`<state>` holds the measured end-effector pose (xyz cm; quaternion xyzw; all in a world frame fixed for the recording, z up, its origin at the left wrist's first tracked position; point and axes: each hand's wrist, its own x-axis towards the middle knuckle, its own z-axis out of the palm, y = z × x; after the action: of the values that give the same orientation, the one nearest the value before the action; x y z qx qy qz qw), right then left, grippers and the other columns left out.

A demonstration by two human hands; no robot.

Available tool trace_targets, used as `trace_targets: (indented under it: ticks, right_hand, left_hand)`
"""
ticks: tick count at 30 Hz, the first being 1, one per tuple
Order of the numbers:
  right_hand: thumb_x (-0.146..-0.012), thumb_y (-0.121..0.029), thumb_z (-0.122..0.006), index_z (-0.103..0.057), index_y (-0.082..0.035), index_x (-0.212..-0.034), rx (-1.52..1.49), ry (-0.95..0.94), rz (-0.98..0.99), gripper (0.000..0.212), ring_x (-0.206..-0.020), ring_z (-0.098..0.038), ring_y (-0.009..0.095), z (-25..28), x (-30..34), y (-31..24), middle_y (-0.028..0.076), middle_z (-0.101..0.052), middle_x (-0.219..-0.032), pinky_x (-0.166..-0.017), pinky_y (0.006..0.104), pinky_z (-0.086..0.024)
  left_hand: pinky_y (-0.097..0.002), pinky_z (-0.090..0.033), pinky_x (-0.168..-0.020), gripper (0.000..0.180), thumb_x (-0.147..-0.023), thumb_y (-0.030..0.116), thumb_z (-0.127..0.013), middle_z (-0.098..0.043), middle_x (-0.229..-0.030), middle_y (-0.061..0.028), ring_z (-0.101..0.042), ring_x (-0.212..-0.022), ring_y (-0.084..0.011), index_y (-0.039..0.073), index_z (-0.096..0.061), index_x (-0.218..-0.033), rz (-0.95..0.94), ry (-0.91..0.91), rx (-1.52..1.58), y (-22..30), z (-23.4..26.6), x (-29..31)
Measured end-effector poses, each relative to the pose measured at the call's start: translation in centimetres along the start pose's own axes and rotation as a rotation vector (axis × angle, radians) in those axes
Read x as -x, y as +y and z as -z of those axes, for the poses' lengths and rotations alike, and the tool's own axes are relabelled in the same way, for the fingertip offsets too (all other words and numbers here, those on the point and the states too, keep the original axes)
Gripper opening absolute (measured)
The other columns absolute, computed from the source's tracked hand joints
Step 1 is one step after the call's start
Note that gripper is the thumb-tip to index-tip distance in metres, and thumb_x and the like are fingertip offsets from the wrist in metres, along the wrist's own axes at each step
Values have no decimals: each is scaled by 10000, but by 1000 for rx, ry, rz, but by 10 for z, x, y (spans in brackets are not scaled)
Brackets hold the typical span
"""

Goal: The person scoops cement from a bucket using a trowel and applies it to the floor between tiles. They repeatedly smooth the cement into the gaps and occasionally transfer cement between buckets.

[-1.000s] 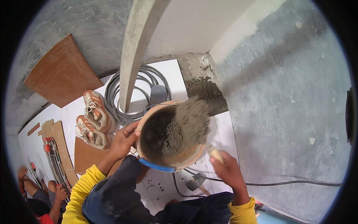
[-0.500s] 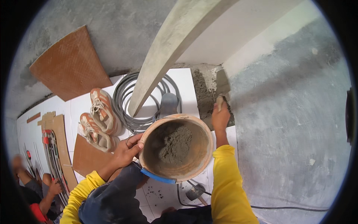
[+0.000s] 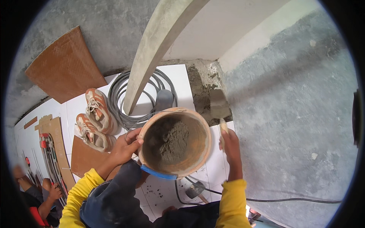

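Observation:
My left hand [image 3: 125, 147] is closed on the left rim of a round bucket [image 3: 200, 148], its thumb lying over the edge. Inside, grey mortar [image 3: 175, 141] is heaped, and a blue strip covers part of the near rim. To the right of the bucket, my right hand [image 3: 231, 148] is wrapped round the pale handle of a trowel [image 3: 219, 103]. The trowel's flat blade points away from me over the untiled strip of floor with wet mortar [image 3: 198, 89], beside the white tiles. Whether the blade presses on the mortar I cannot tell.
A concrete post [image 3: 152, 53] slants past a coiled grey cable [image 3: 118, 89]. Orange-and-white shoes [image 3: 98, 110] stand left of it. A mallet [image 3: 194, 190] and black cable [image 3: 281, 199] lie near me. A grey wall [image 3: 281, 125] rises right; another person's hand [image 3: 55, 190] is at lower left.
My right hand has drawn the trowel back toward me, and its blade has moved from the far corner to the near part of the strip. The left hand keeps its hold on the bucket.

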<state>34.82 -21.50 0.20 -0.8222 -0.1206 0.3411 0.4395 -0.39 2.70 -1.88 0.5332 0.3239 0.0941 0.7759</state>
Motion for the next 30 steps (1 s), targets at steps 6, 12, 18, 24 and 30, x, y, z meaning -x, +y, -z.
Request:
trace_targets:
  ticks: [6,12,18,24,30]
  right_hand:
    - [-997,-142,-645,-520,-16,-1388,-6,-171,-45,430,-701,-629,102,28,157,-55,75,-671,-915,-573,257,-496]
    - [-927,-159,-690,-590,-1,-1358,1038,-141,405,470,-846,-684,406,-9,154,-36,217,-687,-953,-743,467,-560]
    - [-941,-187,-658,-565,77,-1310,1327,-177,642,463,-821,-707,382,-75,145,-15,236,-668,-955,-682,453,-597]
    - [-984,-224,-620,-601,54,-1165,1065,-127,510,332,-780,-714,387,-25,173,-5,220,-663,-963,-613,481,-577]
    - [-1046,-302,-564,-608,68,-1115,1003,-325,275,379,-811,-693,487,-18,130,19,312,-668,-871,-701,547,-554]
  left_hand:
    - [-323,-478,-1034,656,-1007,221,-710,-633,-1367,-91,-596,-1214,-166,-29,-435,-1548,42,-35,-24,15,-13,4]
    - [-289,-501,-952,595,-1008,203,-702,-687,-1244,-101,-628,-1093,-121,-39,-486,-1507,-52,-93,-146,21,-45,1]
    - [-358,-446,-1078,605,-1000,258,-706,-613,-1409,-219,-578,-1274,-226,-80,-519,-1465,-193,-200,-303,17,-63,7]
    - [-327,-477,-1016,662,-1001,237,-710,-595,-1388,-175,-592,-1158,-181,-94,-441,-1507,-107,-192,-250,11,-60,28]
    - [-303,-511,-889,593,-1011,240,-698,-624,-1249,-187,-617,-1039,-188,-105,-502,-1452,-281,-400,-432,23,-72,26]
